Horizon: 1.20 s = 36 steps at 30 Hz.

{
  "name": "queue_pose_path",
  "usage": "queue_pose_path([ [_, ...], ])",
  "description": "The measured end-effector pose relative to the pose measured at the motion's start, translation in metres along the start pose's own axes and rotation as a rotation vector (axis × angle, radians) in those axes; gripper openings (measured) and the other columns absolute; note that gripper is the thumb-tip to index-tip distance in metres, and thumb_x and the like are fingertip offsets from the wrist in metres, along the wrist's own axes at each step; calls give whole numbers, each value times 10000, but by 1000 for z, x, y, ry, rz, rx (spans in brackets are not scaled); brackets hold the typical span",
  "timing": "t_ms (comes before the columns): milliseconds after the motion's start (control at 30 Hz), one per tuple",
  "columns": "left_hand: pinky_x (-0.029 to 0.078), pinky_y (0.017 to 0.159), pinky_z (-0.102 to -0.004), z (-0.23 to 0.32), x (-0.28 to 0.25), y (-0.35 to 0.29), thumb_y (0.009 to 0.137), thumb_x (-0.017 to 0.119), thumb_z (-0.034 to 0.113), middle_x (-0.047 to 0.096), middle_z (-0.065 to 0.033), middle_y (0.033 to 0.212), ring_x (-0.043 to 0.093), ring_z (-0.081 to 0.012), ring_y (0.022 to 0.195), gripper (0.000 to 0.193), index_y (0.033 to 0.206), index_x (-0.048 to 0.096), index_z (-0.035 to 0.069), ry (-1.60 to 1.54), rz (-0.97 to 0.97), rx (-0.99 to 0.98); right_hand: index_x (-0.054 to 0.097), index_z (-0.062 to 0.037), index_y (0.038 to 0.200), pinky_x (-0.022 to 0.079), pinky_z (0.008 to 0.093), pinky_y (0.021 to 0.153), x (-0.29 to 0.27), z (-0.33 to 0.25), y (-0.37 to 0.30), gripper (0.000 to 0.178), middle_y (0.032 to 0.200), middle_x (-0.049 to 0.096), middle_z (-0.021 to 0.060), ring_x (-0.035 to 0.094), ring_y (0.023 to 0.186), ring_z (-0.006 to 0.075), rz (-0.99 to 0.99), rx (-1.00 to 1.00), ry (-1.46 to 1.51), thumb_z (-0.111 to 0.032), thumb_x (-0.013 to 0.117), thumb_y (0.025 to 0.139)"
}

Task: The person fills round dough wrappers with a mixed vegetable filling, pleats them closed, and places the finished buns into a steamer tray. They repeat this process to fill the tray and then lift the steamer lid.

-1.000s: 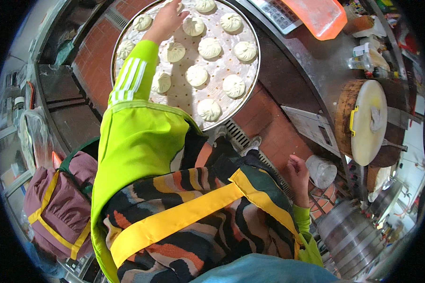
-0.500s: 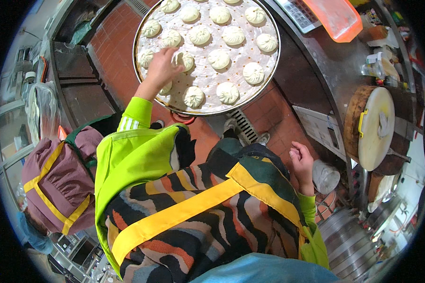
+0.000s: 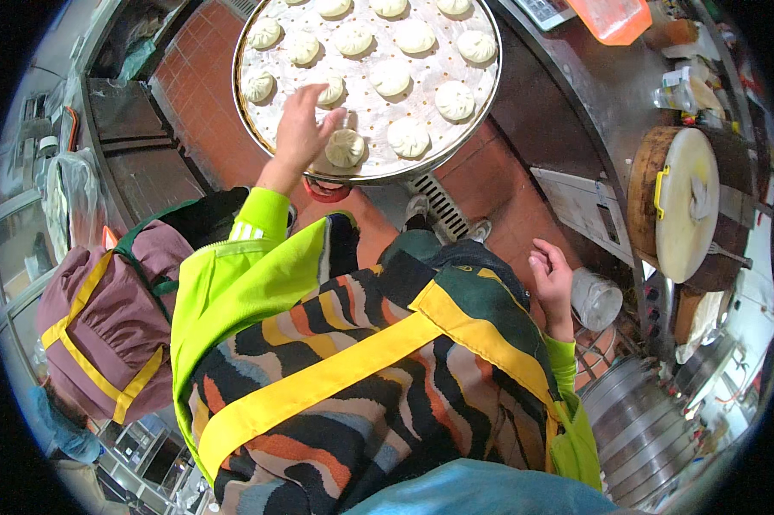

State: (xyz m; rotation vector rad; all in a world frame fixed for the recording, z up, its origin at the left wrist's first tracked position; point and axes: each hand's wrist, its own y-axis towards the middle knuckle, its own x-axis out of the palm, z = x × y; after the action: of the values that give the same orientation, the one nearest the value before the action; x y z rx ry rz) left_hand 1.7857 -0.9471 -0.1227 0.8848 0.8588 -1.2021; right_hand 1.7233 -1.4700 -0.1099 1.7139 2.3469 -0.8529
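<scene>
A large round tray [image 3: 370, 176] lined with perforated paper holds several white pleated buns, spaced apart. My left hand [image 3: 304, 130] reaches over its near left part with thumb and fingers apart, holding nothing. Just beyond the fingertips sits one bun [image 3: 330, 91], partly covered by them. Another bun [image 3: 345, 148] lies close to the thumb, and a third bun [image 3: 408, 137] is farther right near the rim. The hand hides the paper below it. Well away from the tray, my right hand [image 3: 553, 283] hangs at my side, fingers loosely bent and apart, with nothing in it.
A person in a mauve garment with yellow straps [image 3: 104, 330] is close on my left. At right, a counter bears a thick round chopping board [image 3: 683, 206], a scale [image 3: 543, 12] and an orange scoop-like tray [image 3: 614, 19]. A clear bucket [image 3: 596, 300] stands beside my right hand.
My left hand has drawn back slightly from the bun toward the tray's near rim, its fingers spreading wider. The whole view has shifted a little; my right hand stays at my side.
</scene>
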Motion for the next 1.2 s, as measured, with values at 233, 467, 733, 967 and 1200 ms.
queue_pose_path([
  [233, 444, 1048, -468, 22, 35, -56, 810, 814, 276, 561, -187, 1337, 524, -399, 1229, 574, 1298, 597, 67, -106, -138, 89, 628, 33, 1252, 547, 306, 902, -6, 16, -27, 319, 1197, 638, 134, 681, 1036, 204, 33, 35, 38, -53, 636, 944],
  [467, 423, 1046, -501, 45, 35, -61, 774, 823, 271, 549, -194, 1323, 499, -400, 1234, 594, 1280, 596, 58, 35, -107, 51, 618, 29, 1263, 540, 326, 927, -9, 36, -50, 324, 1206, 638, 135, 675, 1078, 215, 78, 59, 108, -53, 637, 950],
  [733, 400, 1084, -531, 110, 61, -40, 828, 757, 305, 475, -215, 1446, 462, -425, 1320, 673, 1422, 503, 117, 52, -124, 360, 626, 17, 1257, 546, 341, 926, -16, 50, -88, 307, 1179, 649, 130, 678, 1072, 218, 121, 95, 124, -43, 635, 955],
  [967, 388, 1098, -532, 135, 65, -59, 800, 765, 208, 459, -227, 1456, 444, -436, 1334, 704, 1439, 485, 119, 103, -158, 280, 641, -17, 1236, 559, 328, 906, -41, 66, -129, 314, 1164, 658, 112, 696, 1043, 214, 166, 107, 103, -6, 652, 922],
  [1200, 370, 1126, -523, 254, 81, -154, 795, 760, 143, 443, -236, 1456, 426, -456, 1345, 697, 1420, 469, 42, -64, 120, 359, 641, -13, 1241, 569, 320, 889, -90, 126, -203, 326, 1183, 649, 114, 695, 1053, 208, 181, 17, 121, 0, 657, 915],
])
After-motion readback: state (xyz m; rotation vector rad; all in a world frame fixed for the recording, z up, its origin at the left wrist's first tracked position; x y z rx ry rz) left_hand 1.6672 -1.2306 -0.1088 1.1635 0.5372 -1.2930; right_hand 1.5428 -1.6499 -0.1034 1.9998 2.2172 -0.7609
